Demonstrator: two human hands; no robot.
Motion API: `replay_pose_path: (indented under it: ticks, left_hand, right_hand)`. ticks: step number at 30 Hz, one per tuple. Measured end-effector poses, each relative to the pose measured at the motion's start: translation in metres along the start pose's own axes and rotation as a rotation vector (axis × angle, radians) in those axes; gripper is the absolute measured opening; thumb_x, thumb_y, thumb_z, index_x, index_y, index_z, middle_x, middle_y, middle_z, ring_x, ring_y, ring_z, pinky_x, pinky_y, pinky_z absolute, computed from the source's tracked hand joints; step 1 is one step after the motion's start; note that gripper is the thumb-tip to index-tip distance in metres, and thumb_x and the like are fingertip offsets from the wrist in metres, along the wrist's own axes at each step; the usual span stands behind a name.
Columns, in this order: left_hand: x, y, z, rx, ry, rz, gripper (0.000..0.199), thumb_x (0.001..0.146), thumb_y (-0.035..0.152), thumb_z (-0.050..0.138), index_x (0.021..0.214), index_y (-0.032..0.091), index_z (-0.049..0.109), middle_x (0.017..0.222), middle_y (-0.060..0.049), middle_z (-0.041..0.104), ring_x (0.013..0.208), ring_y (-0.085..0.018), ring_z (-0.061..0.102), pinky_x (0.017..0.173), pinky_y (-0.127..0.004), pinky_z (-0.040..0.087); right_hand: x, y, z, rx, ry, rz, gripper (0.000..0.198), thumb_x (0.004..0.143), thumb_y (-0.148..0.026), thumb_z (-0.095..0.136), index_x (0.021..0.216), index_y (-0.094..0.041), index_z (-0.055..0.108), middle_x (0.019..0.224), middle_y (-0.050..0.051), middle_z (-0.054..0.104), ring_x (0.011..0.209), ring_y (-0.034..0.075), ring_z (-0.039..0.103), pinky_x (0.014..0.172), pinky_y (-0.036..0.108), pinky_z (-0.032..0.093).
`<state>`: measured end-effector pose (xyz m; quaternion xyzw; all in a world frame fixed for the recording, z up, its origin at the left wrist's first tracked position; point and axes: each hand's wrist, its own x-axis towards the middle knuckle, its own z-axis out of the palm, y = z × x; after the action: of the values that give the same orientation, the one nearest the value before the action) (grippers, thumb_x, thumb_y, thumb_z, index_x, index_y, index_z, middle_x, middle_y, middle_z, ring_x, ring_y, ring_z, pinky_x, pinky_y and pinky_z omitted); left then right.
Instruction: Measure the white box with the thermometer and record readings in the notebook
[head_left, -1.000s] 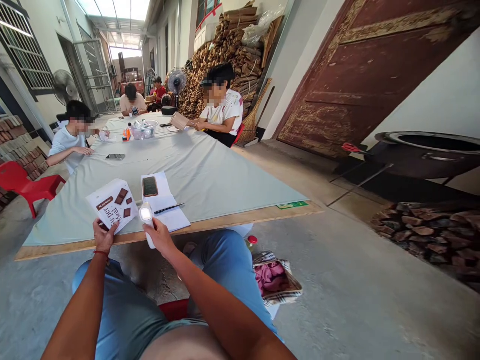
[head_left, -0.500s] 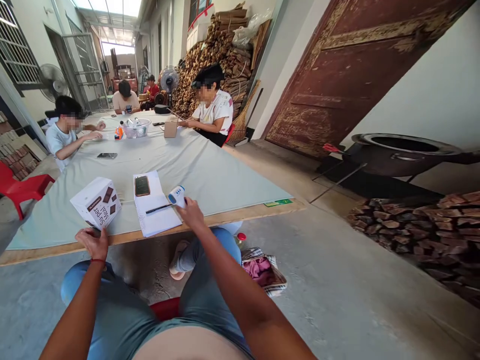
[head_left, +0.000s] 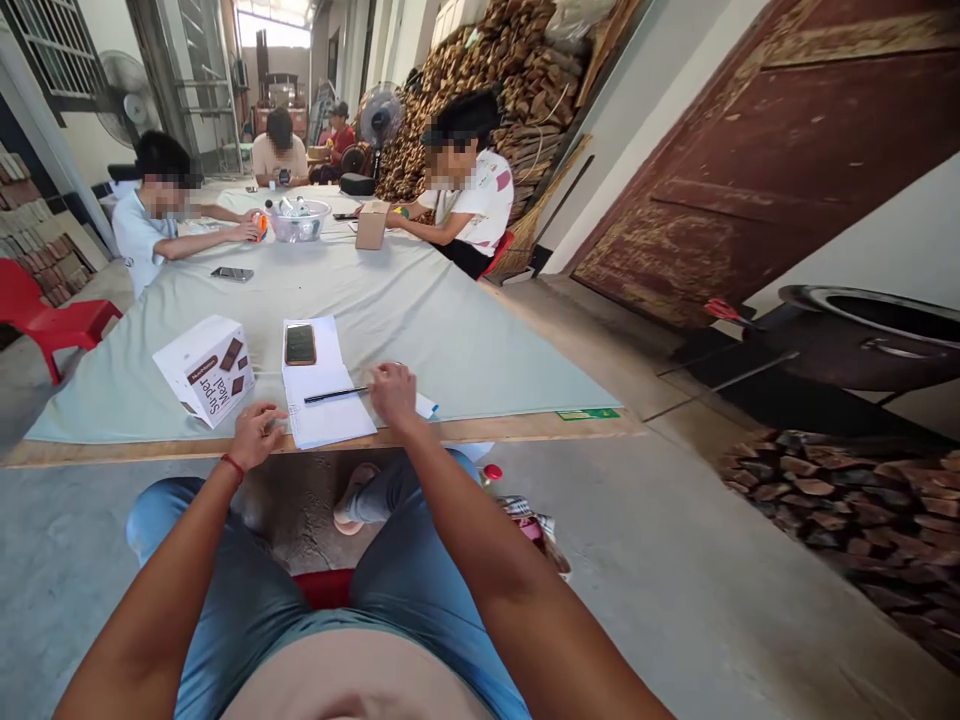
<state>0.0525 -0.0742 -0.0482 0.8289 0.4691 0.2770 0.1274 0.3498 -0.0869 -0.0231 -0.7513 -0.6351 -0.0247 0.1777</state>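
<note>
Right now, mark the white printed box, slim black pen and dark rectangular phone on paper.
White printed box point(head_left: 205, 371): head view, printed side.
Slim black pen point(head_left: 336, 395): head view, barrel.
Dark rectangular phone point(head_left: 301, 345): head view, screen.

You have two hands at lower centre of the frame: left hand point(head_left: 259, 435) and right hand point(head_left: 393, 395). At centre left, count one white printed box point(head_left: 199, 370); at upper centre, one brown box point(head_left: 370, 230). You can identify two phones: one dark phone point(head_left: 301, 344) left of centre and one grey phone point(head_left: 232, 274) above it. Count one pen point(head_left: 334, 396) near centre. Count one clear bowl point(head_left: 301, 231) at upper left; you cannot count its contents reliably. Four other people point(head_left: 487, 200) occupy the upper left and centre. At right, you have one cauldron point(head_left: 832, 335).
</note>
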Motion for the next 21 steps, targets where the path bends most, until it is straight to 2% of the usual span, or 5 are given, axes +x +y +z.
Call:
replay_pose_path:
  ticks: [4,10,14,18,21]
  left_hand:
    - [-0.008,0.005,0.006,0.011,-0.030,-0.022,0.029,0.081,0.029,0.063,0.108,0.027,0.074,0.124,-0.008,0.061,0.120,-0.029,0.053,0.111,-0.048,0.033]
    - [-0.017,0.016,0.008,0.155,-0.089,-0.047,0.044,0.085,0.053,0.065,0.123,0.033,0.068,0.139,-0.009,0.053,0.128,-0.032,0.046,0.117,-0.057,0.016]
    - [-0.016,0.021,0.011,0.202,-0.113,-0.050,0.050,0.085,0.060,0.062,0.127,0.034,0.065,0.143,-0.010,0.051,0.133,-0.034,0.041,0.116,-0.061,0.008]
    - [-0.014,0.025,0.010,0.176,-0.159,-0.083,0.048,0.086,0.054,0.063,0.129,0.034,0.065,0.145,-0.010,0.048,0.135,-0.035,0.039,0.115,-0.063,0.006]
    - [-0.013,0.027,0.008,0.154,-0.188,-0.119,0.050,0.083,0.052,0.067,0.129,0.032,0.065,0.147,-0.011,0.046,0.136,-0.037,0.038,0.115,-0.065,0.004]
  right_hand:
    - [0.004,-0.025,0.008,-0.012,-0.122,-0.219,0.029,0.094,-0.018,0.050,0.113,-0.019,0.071,0.126,0.016,0.060,0.117,0.030,0.047,0.096,0.040,0.032]
    - [-0.003,-0.027,0.009,0.062,-0.109,-0.241,0.024,0.095,-0.021,0.048,0.104,-0.015,0.070,0.111,0.016,0.066,0.108,0.028,0.054,0.094,0.039,0.035]
    - [-0.023,-0.042,0.018,0.647,0.056,-0.026,0.021,0.092,-0.031,0.048,0.100,-0.017,0.062,0.086,0.007,0.066,0.083,0.021,0.060,0.077,0.032,0.045]
    - [-0.051,-0.072,0.033,1.274,-0.011,0.091,0.021,0.081,-0.036,0.051,0.092,-0.020,0.059,0.068,-0.001,0.062,0.062,0.015,0.056,0.064,0.028,0.047]
    - [-0.068,-0.087,0.041,1.391,-0.078,0.121,0.022,0.074,-0.036,0.053,0.085,-0.020,0.062,0.066,0.000,0.064,0.062,0.016,0.058,0.065,0.029,0.048]
